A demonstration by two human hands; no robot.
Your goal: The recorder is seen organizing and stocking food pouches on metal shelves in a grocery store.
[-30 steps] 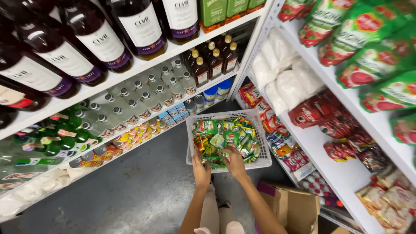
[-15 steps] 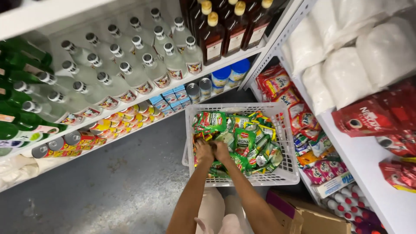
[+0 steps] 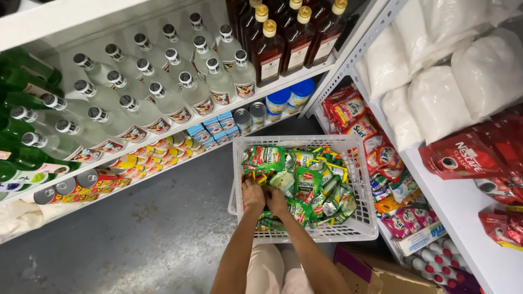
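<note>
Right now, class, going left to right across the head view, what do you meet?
Green bottles → clear bottles → left hand → right hand → white basket of green sachets → red pouches.

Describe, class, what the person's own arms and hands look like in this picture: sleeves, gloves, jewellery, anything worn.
Both forearms are bare up to the bottom edge of the picture, with no sleeves in sight. The left hand and the right hand wear no gloves. No watch, bracelet or ring shows on the parts that can be seen; the fingers are partly hidden among the green sachets, so rings cannot be ruled out.
</note>
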